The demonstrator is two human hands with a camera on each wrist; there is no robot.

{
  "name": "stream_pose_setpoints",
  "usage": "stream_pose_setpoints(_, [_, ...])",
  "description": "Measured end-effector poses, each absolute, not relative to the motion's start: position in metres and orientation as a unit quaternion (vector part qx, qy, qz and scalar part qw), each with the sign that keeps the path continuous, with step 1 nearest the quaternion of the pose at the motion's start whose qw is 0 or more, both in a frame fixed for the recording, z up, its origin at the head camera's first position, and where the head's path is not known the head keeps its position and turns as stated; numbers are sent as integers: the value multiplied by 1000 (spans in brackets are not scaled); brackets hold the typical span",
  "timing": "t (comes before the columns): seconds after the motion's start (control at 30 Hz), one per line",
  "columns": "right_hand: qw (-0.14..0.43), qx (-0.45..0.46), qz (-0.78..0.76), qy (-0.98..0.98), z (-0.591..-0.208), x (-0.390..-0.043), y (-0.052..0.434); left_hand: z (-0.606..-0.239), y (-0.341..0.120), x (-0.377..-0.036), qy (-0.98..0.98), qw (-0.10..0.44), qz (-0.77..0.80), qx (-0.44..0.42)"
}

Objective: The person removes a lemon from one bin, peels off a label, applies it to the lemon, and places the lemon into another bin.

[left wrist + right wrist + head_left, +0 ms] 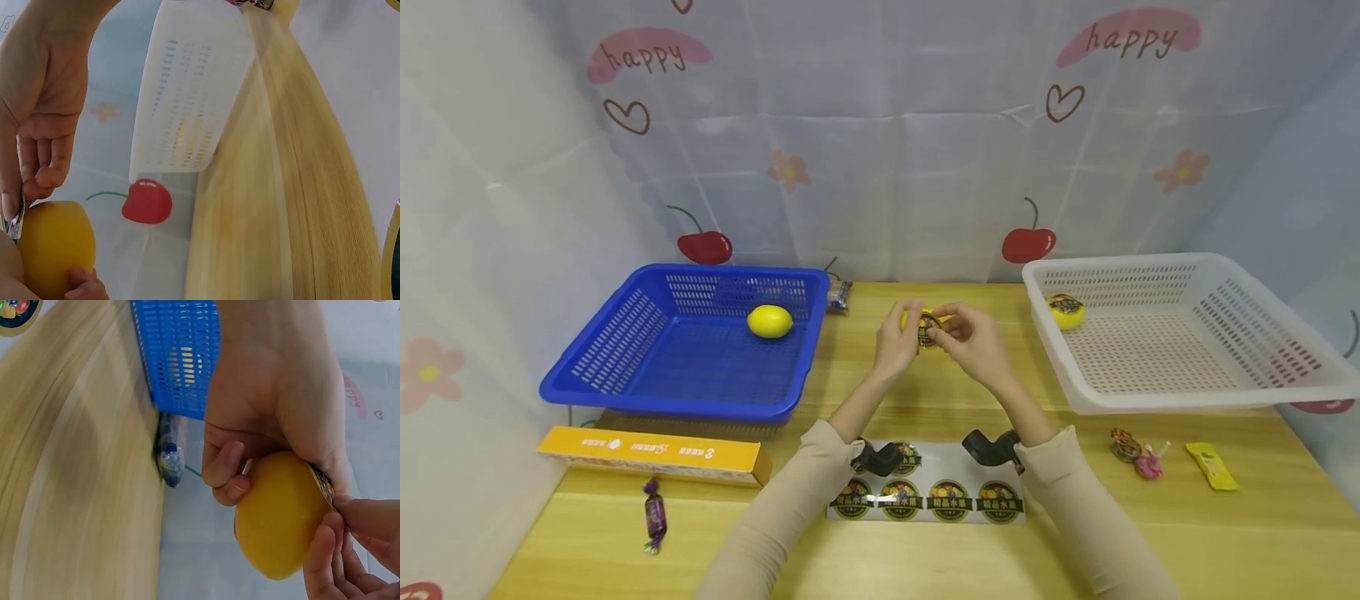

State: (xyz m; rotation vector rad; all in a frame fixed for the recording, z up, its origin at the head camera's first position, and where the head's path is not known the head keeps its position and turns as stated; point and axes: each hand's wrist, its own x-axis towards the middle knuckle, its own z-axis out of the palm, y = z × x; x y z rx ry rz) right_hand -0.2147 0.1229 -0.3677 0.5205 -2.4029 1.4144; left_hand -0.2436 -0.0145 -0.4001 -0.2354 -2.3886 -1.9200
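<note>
Left hand (895, 340): curled round a lemon (275, 515), above the table (925, 400), between the baskets.
Right hand (977, 342): pinches the sticker (928, 331) by its edge.
Lemon: probably light, firm, slightly slippery; best gripped round the middle; smooth, oval.
Sticker: round, thin, flexible; adhesion unclear.
Blue basket (662, 406), white basket (1210, 402): perforated plastic.

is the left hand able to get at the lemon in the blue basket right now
Probably not: the left hand is busy holding another lemon. Otherwise the way looks free, with nothing covering the lemon in the open-topped blue basket.
</note>
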Motion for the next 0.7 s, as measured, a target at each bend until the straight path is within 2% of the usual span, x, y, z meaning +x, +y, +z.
stream_pose_setpoints(0.1, [150, 175, 500, -835, -365, -213, 123, -400, -12, -243, -779, 63, -618, -81])
stream_pose_setpoints(0.33, [249, 158, 414, -861, -376, -211, 118, -400, -9, -241, -771, 107, -623, -75])
stream_pose_setpoints(0.7, [209, 109, 461, -855, -388, -218, 106, -398, 5, -231, -754, 161, -626, -111])
